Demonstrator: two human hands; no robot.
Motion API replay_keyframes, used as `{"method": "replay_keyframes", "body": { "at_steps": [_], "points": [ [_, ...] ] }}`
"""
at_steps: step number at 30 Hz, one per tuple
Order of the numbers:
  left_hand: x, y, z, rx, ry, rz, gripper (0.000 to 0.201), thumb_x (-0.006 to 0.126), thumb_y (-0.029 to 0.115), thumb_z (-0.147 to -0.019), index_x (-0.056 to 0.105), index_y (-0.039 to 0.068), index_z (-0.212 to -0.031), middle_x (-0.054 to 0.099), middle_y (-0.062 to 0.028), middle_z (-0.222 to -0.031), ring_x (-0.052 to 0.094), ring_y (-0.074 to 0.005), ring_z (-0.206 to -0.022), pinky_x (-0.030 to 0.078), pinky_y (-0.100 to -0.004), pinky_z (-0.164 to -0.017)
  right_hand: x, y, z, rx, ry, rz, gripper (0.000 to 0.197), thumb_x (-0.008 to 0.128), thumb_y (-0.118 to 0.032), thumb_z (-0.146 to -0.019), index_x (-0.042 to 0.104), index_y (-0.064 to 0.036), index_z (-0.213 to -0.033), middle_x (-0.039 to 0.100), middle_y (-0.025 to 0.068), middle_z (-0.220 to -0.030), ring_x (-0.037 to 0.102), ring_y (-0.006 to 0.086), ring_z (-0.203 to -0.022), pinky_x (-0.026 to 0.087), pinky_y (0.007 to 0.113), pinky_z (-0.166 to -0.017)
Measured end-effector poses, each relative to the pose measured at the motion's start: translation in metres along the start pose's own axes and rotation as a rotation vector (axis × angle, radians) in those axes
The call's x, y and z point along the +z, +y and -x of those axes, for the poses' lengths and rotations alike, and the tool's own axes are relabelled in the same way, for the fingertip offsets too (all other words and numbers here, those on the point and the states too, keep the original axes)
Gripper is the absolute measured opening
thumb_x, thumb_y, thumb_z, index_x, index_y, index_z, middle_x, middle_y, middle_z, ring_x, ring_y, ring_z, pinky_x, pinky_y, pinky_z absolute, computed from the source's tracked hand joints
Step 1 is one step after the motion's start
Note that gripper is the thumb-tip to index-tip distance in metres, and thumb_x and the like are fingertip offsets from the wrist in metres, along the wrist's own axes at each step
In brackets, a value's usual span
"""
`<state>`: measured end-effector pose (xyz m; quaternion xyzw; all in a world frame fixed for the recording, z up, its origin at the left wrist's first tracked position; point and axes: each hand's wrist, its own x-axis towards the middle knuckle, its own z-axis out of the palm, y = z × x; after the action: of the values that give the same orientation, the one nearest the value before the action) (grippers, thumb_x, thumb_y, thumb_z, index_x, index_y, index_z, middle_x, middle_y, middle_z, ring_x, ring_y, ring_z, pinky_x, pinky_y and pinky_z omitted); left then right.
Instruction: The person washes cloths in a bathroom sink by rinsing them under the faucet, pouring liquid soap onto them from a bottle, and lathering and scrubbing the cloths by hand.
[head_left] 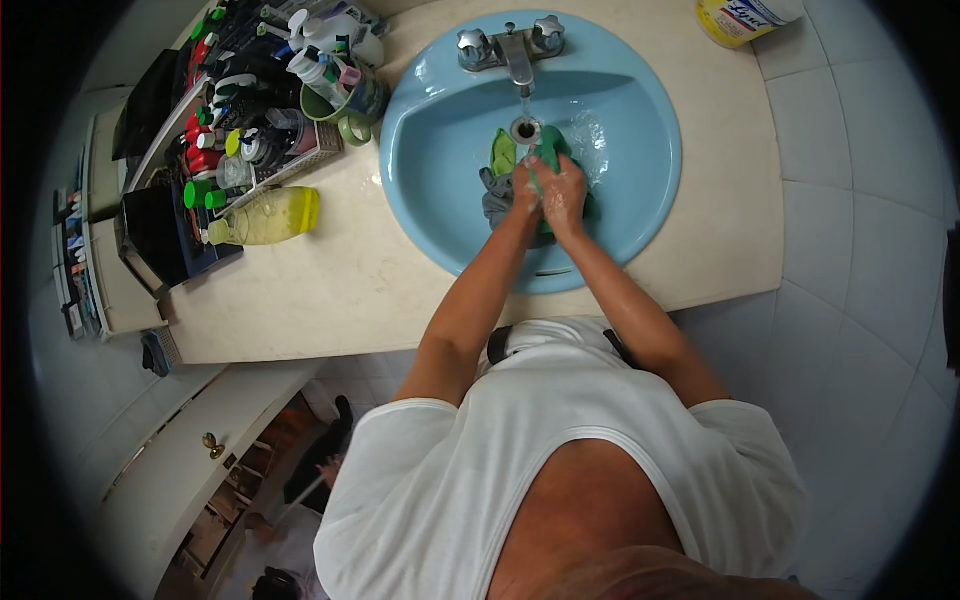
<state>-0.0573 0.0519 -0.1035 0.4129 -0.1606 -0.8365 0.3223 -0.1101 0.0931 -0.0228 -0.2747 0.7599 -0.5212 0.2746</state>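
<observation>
Both hands are together inside the blue sink (425, 170), just below the tap (518, 62). A thin stream of water falls from the spout toward the drain (525, 130). My left hand (527, 186) and my right hand (566, 192) are closed round a wet green cloth (551, 143), one end of which sticks out above the fingers. Beside my left hand lies a crumpled grey cloth (496, 203), with a light green cloth piece (503, 153) above it. More green fabric shows under my wrists. The hands hide much of the bundle.
Left of the sink stand a green mug (352, 112) holding tubes and a basket (322, 152) crowded with bottles. A yellow liquid bottle (268, 216) lies on the counter (340, 270). A yellow-and-white tub (738, 20) stands far right. Another person (290, 540) is beyond the door (190, 450).
</observation>
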Motion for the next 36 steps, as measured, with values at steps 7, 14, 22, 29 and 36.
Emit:
{"method": "replay_keyframes", "body": {
  "at_steps": [7,14,22,29,36],
  "points": [
    [0.058,0.075,0.052,-0.25,0.101,-0.143,0.045,0.054,0.043,-0.089,0.056,0.003,-0.109,0.061,-0.0097,-0.096,0.059,-0.0178,-0.088,0.049,-0.0299,-0.072,-0.06,0.034,-0.072,0.019,-0.386,0.628,0.04,0.049,-0.039,-0.088,0.06,-0.0056,-0.108,0.064,0.0193,-0.096,0.061,0.0367,-0.09,0.048,0.043,-0.074],
    [0.029,0.115,0.055,-0.031,-0.419,-0.809,0.035,0.069,0.029,-0.08,0.06,0.006,-0.104,0.058,-0.005,-0.1,0.054,-0.0129,-0.092,0.046,-0.0266,-0.077,-0.046,-0.025,-0.064,-0.024,-0.89,0.14,0.054,0.052,-0.047,-0.086,0.054,-0.0023,-0.117,0.059,0.0227,-0.109,0.056,0.0314,-0.104,0.042,0.037,-0.089],
    [0.018,0.132,0.056,0.281,0.176,-0.061,0.027,0.066,0.023,-0.083,0.053,0.006,-0.1,0.059,-0.0086,-0.089,0.057,-0.0172,-0.078,0.05,-0.0316,-0.071,-0.063,0.009,-0.054,0.096,-0.844,0.354,0.052,0.078,-0.031,-0.067,0.06,0.0003,-0.104,0.061,0.0123,-0.098,0.057,0.0173,-0.088,0.044,0.029,-0.079],
    [-0.031,0.05,-0.008,0.051,0.274,0.189,0.028,0.053,0.029,-0.091,0.052,0.003,-0.1,0.058,-0.0103,-0.089,0.057,-0.0198,-0.078,0.052,-0.0352,-0.07,0.012,-0.045,0.019,-0.301,-0.366,-0.324,0.031,0.077,-0.01,-0.069,0.065,-0.0012,-0.097,0.062,0.0023,-0.093,0.055,0.0112,-0.086,0.044,0.027,-0.081],
    [0.038,0.019,0.008,0.022,0.224,0.158,0.038,0.045,0.039,-0.094,0.055,0.004,-0.101,0.057,-0.007,-0.081,0.057,-0.0191,-0.068,0.049,-0.0335,-0.062,0.0,0.002,-0.032,0.143,-0.022,-0.146,0.029,0.071,-0.026,-0.075,0.064,0.001,-0.08,0.06,0.0139,-0.064,0.053,0.022,-0.055,0.044,0.034,-0.058]
  ]
}}
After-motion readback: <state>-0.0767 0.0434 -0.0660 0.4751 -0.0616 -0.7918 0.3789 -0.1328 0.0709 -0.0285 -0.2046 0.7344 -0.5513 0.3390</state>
